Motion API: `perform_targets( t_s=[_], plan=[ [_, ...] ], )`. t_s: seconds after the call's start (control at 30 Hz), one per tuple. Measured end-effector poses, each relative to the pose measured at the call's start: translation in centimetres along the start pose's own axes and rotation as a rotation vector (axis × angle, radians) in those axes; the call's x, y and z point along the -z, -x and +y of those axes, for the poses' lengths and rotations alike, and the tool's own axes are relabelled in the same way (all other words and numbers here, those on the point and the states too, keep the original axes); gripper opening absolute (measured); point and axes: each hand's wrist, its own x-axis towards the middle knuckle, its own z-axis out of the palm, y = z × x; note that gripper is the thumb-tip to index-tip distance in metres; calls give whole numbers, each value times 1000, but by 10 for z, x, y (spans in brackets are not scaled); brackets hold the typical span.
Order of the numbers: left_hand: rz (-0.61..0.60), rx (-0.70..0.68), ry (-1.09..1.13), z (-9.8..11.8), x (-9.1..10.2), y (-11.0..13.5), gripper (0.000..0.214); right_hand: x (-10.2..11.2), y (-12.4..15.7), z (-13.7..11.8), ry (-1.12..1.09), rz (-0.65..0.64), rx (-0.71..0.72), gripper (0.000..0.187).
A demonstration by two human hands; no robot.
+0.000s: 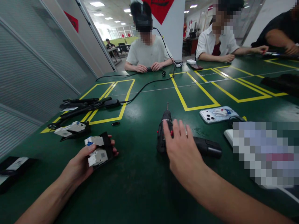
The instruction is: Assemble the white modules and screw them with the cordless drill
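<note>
My left hand [81, 160] is closed around a black holder carrying two white modules that look like circuit breakers [98, 157], one with a blue part. The thumb presses on the near side, and the fingertips wrap round the far right edge. A black cordless drill [163, 124] lies on its side on the green table, its thin bit pointing away from me. Over the drill's body rests my right hand [183, 149], fingers stretched out and not wrapped round it; whether the palm touches is hidden. The drill's handle and battery end [209, 147] stick out to the right.
A similar white-and-black unit [70, 130] lies left, before a bundle of black gear [86, 107] with a cable. Right are a phone [218, 114] and a blurred-out item [266, 152]. Yellow tape [202, 108] marks the table [140, 193]. Co-workers sit across it.
</note>
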Motion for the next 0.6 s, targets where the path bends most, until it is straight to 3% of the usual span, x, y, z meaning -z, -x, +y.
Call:
perform_targets(
  t_s=[0.07,0.2,0.37,0.5,0.6],
  plan=[
    [-7,-7,-18,0,-1,-1,48,-10,0,16,108,-106,-66,90],
    [-40,24,-109,3,-12,-4,48,-21,-3,26,147,-67,-17,85],
    [11,30,-236,8,-41,-10,41,-20,-4,27,193,-12,93,67],
    [-16,32,-251,7,-62,-20,39,-23,-11,29,112,-20,103,96],
    [-38,27,-223,5,-78,-26,35,-20,-16,36,-20,28,115,103]
  ],
)
